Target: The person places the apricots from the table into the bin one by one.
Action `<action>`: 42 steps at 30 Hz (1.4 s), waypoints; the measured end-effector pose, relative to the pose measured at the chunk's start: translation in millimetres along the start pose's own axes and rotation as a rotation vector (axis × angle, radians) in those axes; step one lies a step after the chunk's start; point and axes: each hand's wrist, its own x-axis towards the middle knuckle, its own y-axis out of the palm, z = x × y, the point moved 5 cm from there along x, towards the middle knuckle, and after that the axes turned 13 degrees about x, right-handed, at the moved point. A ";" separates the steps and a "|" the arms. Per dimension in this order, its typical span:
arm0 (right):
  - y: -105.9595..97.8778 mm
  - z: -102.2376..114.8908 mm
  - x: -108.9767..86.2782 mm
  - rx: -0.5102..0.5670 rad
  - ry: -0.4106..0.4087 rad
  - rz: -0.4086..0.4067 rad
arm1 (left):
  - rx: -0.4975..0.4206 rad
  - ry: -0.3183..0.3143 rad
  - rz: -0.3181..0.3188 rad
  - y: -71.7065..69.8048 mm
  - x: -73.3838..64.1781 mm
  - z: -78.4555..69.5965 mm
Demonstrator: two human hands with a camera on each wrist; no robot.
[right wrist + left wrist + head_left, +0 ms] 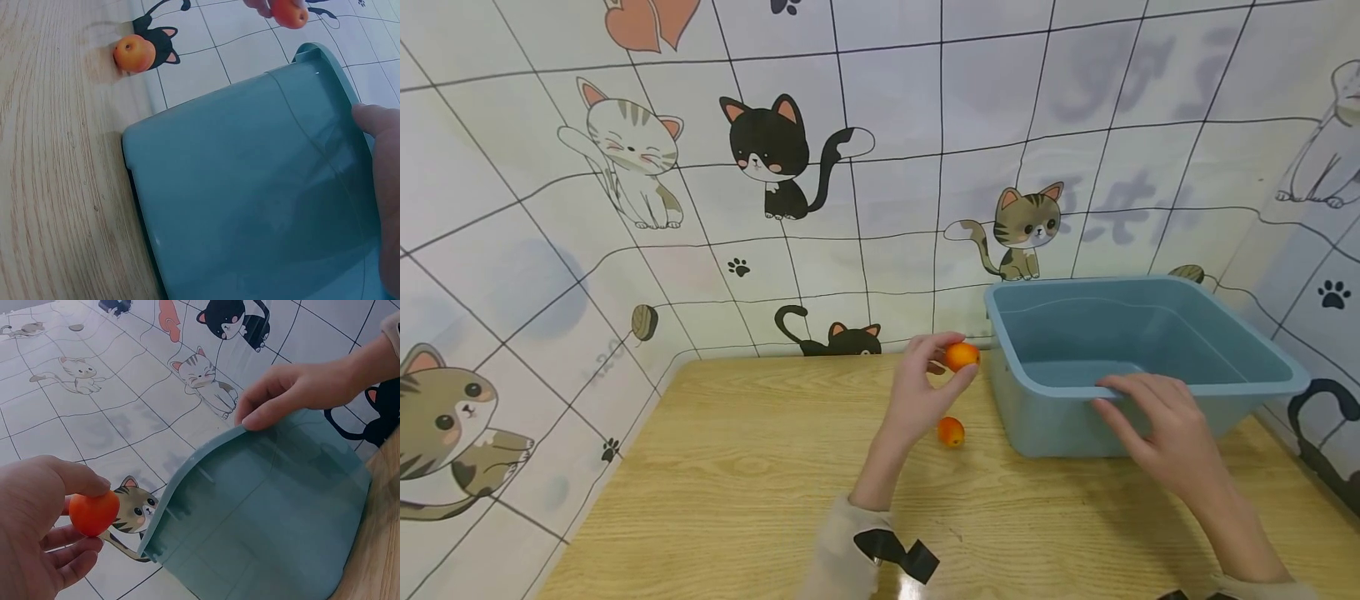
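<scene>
My left hand (920, 392) pinches a small, smooth, apricot-like orange fruit (962, 357) between thumb and fingers, just left of the blue plastic basin (1015, 371) and above the table. The left wrist view shows the held fruit (95, 512) beside the basin's rim. On the wood below lies a second orange fruit (951, 432), its small dark end mark showing in the right wrist view. My right hand (1172, 429) grips the basin's near rim, with the fingers over the edge and the thumb outside. The part of the basin's inside that shows in the head view holds nothing.
The basin stands at the right of a wooden table (737, 467). Behind it and along both sides rises a sheet (895, 200) printed with cats and a grid. A black strap (895, 554) hangs at the left sleeve.
</scene>
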 end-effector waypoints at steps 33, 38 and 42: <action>-1.0 1.0 0.6 0.001 -0.009 -0.003 | 0.006 0.111 0.066 62.6 25.5 -41.9; -1.3 0.5 0.7 0.002 -0.016 -0.007 | 0.012 0.127 0.055 67.5 26.3 -46.0; -0.9 1.0 1.0 -0.002 -0.013 -0.004 | 0.005 0.110 0.059 69.2 26.5 -48.4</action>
